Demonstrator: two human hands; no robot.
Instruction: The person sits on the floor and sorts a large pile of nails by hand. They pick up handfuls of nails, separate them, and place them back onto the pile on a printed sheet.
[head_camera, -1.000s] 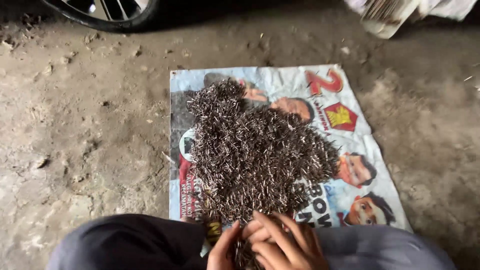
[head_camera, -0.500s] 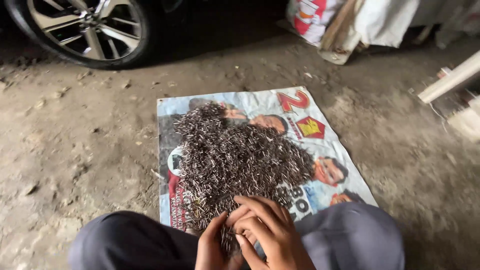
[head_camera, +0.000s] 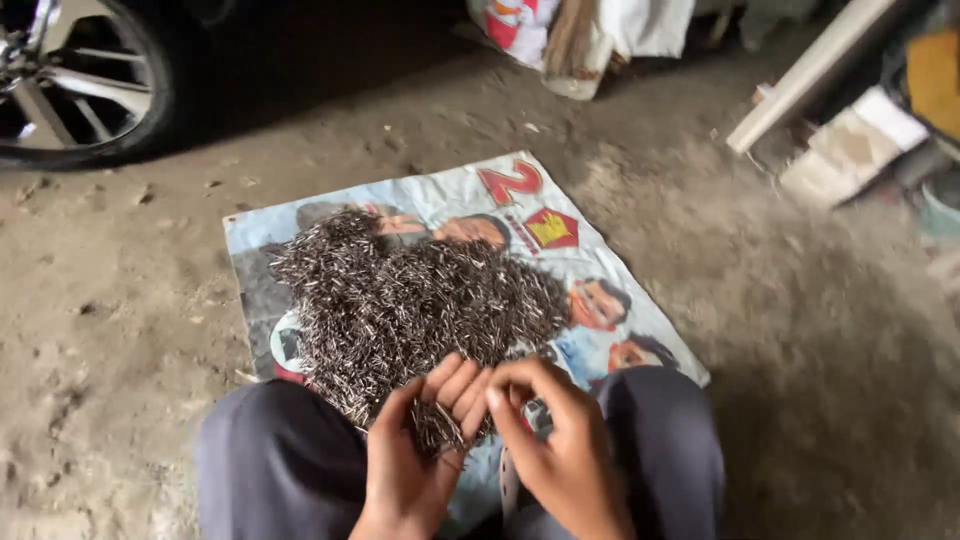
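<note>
A small clump of nails (head_camera: 437, 428) lies in my cupped left hand (head_camera: 412, 455), palm up, fingers loosely spread rather than closed. My right hand (head_camera: 557, 450) sits just beside it, fingertips pinched together at the edge of the clump; whether a nail is between them I cannot tell. Compared with the view a second ago, both hands have lifted off the heap and the left palm has turned upward with nails in it, so I judge that a handful has been taken up for picking through. The main pile of nails (head_camera: 410, 300), dark and thin, lies heaped just ahead of my knees (head_camera: 280, 460) on a printed poster (head_camera: 610, 330) spread flat on the dirt floor (head_camera: 130, 300). The poster is rectangular, pale blue, with a large red numeral and a red and yellow emblem near its far edge and cartoon faces along its right side. Well apart, a car wheel (head_camera: 70, 80) stands at far left; a red and white printed sack (head_camera: 520, 25) rests at far centre; pale planks and blocks (head_camera: 840, 110) lie at right.
</note>
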